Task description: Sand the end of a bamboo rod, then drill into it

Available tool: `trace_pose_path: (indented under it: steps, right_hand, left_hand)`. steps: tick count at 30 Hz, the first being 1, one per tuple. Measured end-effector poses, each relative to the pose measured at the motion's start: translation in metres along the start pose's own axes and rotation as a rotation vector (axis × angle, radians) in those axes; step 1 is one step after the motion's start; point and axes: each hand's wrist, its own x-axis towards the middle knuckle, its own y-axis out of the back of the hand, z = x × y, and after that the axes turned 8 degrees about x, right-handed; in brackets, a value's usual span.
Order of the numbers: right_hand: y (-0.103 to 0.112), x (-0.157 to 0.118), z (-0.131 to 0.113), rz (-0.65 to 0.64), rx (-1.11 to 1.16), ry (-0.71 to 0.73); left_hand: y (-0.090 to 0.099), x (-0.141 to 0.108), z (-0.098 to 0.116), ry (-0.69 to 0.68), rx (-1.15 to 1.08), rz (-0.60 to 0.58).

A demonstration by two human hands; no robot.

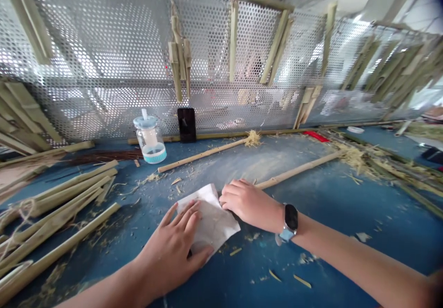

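Observation:
A creased sheet of white paper [212,220] lies on the blue tabletop in front of me. My left hand [178,243] rests flat on its left part, fingers spread and thumb near the lower edge. At the right edge of the sheet, my right hand [244,202] has its fingers curled closed on the paper; the fingertips are partly hidden. A little dark material shows along the edge by those fingers. Just beyond the right hand, a peeled bamboo stick [301,169] runs off to the right. A watch [290,220] sits on my right wrist.
Another thin stick [204,153] lies farther back, near a clear jar [149,142] with a blue lid and a phone [187,124] against the perforated metal screen [114,36]. Split bamboo pieces [58,206] lie at left. Shavings [356,158] and a red item [316,136] are at right.

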Motion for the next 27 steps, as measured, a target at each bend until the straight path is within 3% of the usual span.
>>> trace_pose_path:
  steps: [5,8,10,12,15,18,24,27]
  right_hand:
    - [0.0,-0.006,0.039,0.0,0.213,-0.074]
    - [0.004,-0.007,0.058,0.026,0.198,-0.093]
    - [0.007,-0.005,0.052,0.119,0.194,-0.088]
    - [0.008,-0.004,0.03,0.2,0.213,-0.007]
    - [0.002,-0.005,-0.017,0.137,0.147,0.264]
    - [-0.005,-0.009,-0.043,0.045,-0.013,0.321]
    - [-0.011,-0.005,-0.01,0.016,-0.039,0.171]
    - [-0.011,-0.004,-0.01,0.066,-0.058,0.172]
  left_hand:
    - [-0.003,-0.002,-0.002,-0.012,-0.006,-0.003]
    - [-0.004,-0.002,-0.003,-0.013,-0.025,-0.024]
    - [-0.004,-0.001,-0.003,-0.007,-0.05,-0.026]
    - [-0.004,-0.001,-0.003,-0.006,-0.082,-0.015]
    - [-0.005,0.001,-0.004,-0.019,-0.114,-0.012]
    - [-0.003,0.001,-0.004,-0.02,-0.119,-0.056]
    - [-0.002,0.001,-0.004,-0.011,-0.124,-0.055]
    - [-0.003,0.002,-0.003,-0.009,-0.128,-0.052]
